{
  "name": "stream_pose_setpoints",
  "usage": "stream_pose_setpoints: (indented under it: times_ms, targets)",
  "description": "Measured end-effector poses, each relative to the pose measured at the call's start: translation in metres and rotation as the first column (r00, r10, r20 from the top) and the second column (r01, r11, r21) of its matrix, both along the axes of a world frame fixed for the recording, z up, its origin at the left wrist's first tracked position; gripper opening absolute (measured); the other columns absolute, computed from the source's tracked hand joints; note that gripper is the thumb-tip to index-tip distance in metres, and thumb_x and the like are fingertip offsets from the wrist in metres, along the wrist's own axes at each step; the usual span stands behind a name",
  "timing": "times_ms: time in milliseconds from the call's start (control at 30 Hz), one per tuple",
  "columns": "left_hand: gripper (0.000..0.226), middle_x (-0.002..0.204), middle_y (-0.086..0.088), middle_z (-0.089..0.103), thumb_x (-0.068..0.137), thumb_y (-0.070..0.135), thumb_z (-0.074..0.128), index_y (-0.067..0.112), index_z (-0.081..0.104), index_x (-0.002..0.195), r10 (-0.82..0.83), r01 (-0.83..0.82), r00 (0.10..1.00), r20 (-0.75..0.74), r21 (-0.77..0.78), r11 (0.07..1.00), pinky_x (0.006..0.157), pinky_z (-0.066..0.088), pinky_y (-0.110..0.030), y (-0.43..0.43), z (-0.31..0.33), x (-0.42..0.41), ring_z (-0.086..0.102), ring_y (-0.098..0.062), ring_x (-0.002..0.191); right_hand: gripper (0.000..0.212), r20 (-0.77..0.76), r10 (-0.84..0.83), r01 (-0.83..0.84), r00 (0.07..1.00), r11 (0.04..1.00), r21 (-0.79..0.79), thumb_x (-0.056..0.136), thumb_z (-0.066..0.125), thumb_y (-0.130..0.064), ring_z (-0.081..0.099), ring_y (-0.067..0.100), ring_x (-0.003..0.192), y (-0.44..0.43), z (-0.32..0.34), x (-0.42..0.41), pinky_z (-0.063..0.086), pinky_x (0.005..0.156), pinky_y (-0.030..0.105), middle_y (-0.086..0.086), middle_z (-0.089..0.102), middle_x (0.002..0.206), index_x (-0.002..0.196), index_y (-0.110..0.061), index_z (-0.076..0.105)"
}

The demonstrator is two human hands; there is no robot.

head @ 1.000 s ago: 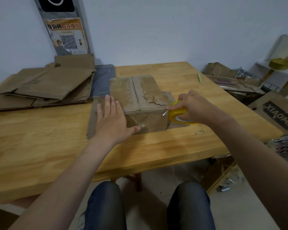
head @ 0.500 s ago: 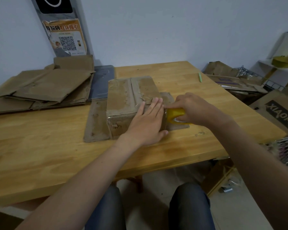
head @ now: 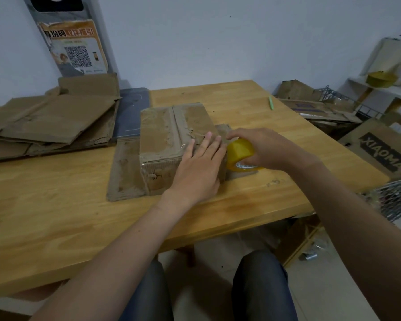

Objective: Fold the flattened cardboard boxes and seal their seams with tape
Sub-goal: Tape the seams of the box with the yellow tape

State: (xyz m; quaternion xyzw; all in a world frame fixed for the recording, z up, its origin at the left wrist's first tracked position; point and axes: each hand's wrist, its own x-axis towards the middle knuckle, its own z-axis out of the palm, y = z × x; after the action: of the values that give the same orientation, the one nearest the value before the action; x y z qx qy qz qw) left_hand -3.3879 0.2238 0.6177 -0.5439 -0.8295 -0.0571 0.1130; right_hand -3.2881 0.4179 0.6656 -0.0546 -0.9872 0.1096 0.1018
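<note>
The left hand is laid flat, fingers straight and together, on the near right corner of the folded box, with the palm draped over the front edge; nothing is gripped by it. Just beside its fingertips, the yellow tape roll is held in the curled fingers of the right hand and is set against the right side of the box.

The box is seated on 1 flat cardboard sheet near the middle of the wooden table. Its top seam is run from the near edge to the far edge, so its long axis points away from the person. It lies left of the roll, with the left hand between them. The left hand is the nearer of the 2 to the seam.

A stack of flattened boxes is kept at the left rear, well apart, and a green pen lies at the far right.

The right wall of the box is hidden by hand and roll. No drawn tape strip can be made out, so whether any is stuck down cannot be told.
</note>
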Motion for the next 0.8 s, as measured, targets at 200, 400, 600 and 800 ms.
stream_pose_setpoints:
  times_ms: [200,400,600,800]
  targets:
    - [0.071,0.172,0.002,0.004,0.101,0.027,0.05,0.017,0.018,0.163,-0.07,0.062,0.978,0.198,0.047,0.997,0.126,-0.013,-0.041,-0.009,0.013,-0.004,-0.012,-0.016,0.157,0.066,0.099,0.039,-0.045,0.994,0.998,0.054,0.086,0.079,-0.029,0.052,0.015,0.106,0.003,0.002,0.0,0.049,0.089,0.044,-0.005,0.057,0.113,0.139,-0.055,0.05]
    - [0.049,0.165,0.008,0.03,0.108,0.039,0.044,0.024,0.043,0.155,-0.052,-0.011,0.968,0.244,0.251,0.968,0.128,-0.002,-0.04,-0.027,0.008,-0.008,0.01,-0.016,0.158,0.058,0.121,0.042,-0.055,0.992,0.993,0.103,0.09,0.074,-0.03,0.04,0.006,0.099,-0.004,0.004,0.001,0.043,0.079,0.034,-0.009,0.047,0.11,0.137,-0.056,0.052]
    - [0.026,0.141,0.01,0.063,0.091,0.054,0.068,0.033,0.079,0.101,0.085,-0.224,0.931,0.355,0.372,0.901,0.125,0.011,-0.051,-0.005,0.017,-0.01,0.031,-0.02,0.152,0.057,0.098,0.061,-0.069,0.993,0.995,0.078,0.087,0.076,-0.022,0.046,0.008,0.096,-0.013,0.007,0.003,0.039,0.076,0.03,-0.011,0.049,0.104,0.134,-0.048,0.06]
    - [0.047,0.119,0.014,0.073,0.079,0.066,0.07,0.034,0.072,0.115,0.218,-0.298,0.94,0.262,0.317,0.901,0.123,0.004,-0.058,0.009,0.012,-0.012,0.036,-0.016,0.15,0.056,0.104,0.041,-0.053,0.994,0.991,0.12,0.09,0.074,-0.024,0.052,0.016,0.101,-0.014,0.006,0.005,0.035,0.074,0.029,-0.004,0.054,0.109,0.137,-0.049,0.057]
